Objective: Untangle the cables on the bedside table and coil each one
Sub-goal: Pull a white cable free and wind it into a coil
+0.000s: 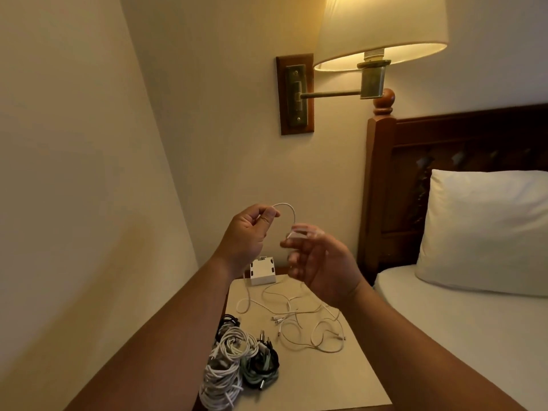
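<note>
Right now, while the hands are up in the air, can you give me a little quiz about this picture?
1. True or false: the left hand pinches a white cable.
2. Where on the bedside table do the coiled bundles lie? A near left edge, B far right corner, C middle.
3. Fill in: the loose cables on the table are ____.
Key: 1 true; 2 A; 3 white.

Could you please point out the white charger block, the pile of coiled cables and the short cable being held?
white charger block (263,272), head view, middle of its body.
pile of coiled cables (224,378), head view, the near white coil.
short cable (286,205), head view, top of its arch.
</note>
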